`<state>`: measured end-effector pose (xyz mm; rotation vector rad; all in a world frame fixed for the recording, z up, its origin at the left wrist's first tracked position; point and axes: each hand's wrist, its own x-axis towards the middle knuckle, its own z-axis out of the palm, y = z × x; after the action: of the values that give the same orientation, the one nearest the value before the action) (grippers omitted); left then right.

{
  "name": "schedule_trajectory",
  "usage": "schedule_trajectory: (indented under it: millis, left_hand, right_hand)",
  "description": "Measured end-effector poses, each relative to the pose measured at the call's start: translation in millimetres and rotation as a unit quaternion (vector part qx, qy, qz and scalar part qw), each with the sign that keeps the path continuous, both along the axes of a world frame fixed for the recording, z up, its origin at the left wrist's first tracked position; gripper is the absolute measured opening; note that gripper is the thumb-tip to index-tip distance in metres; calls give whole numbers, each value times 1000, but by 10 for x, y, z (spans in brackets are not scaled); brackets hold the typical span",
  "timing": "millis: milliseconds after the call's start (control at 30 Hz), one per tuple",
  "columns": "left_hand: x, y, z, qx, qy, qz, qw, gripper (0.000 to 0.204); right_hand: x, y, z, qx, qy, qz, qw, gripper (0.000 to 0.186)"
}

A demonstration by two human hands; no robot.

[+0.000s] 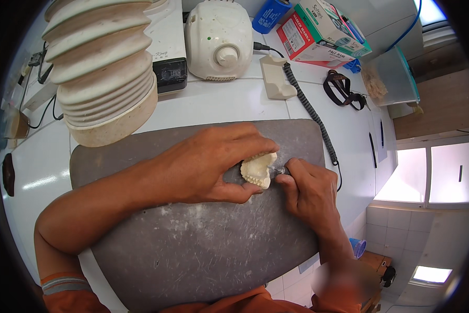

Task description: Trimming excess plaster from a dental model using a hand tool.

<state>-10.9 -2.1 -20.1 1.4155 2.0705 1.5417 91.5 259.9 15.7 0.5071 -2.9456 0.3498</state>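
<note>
A cream plaster dental cast (pixel 255 171) with a row of teeth is held over the grey mat. My left hand (pixel 208 163) grips it between the thumb at its near side and the fingers at its far side. Pinched in my right hand (pixel 314 187) is a rotary handpiece (pixel 281 170), mostly hidden by the fingers. Its thin tip reaches the right side of the cast, at the hollow of the arch; whether it touches is too small to tell.
A ribbed suction hose (pixel 106 68) hangs at the far left. Behind the mat (pixel 208 250) stand a white control box (pixel 220 41) and a handpiece rest (pixel 277 78). A coiled cord (pixel 310 109) runs down the right side. Boxes (pixel 318 36), a black strap (pixel 341 89) and a clear bin (pixel 393 78) lie far right.
</note>
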Motion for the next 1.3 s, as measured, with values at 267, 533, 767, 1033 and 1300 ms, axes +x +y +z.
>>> schedule_trajectory:
  millis: [267, 533, 767, 1033, 1300]
  left_hand:
    - [2, 0, 15, 0, -4, -1, 1000, 67]
    - [3, -2, 0, -5, -5, 2, 1000, 67]
    - [1, -1, 9, -4, -2, 1, 1000, 67]
    - [-1, 4, -12, 6, 3, -1, 1000, 67]
    - [-6, -1, 1, 2, -1, -4, 1000, 67]
  right_hand:
    - [-1, -1, -19, -11, 5, -8, 1000, 39]
    - [-9, -2, -11, -10, 11, 0, 1000, 40]
    - [-4, -1, -15, -15, 9, -6, 1000, 40]
    - [-9, -4, 1, -20, 2, -7, 1000, 38]
    - [-10, 11, -19, -16, 11, -3, 1000, 40]
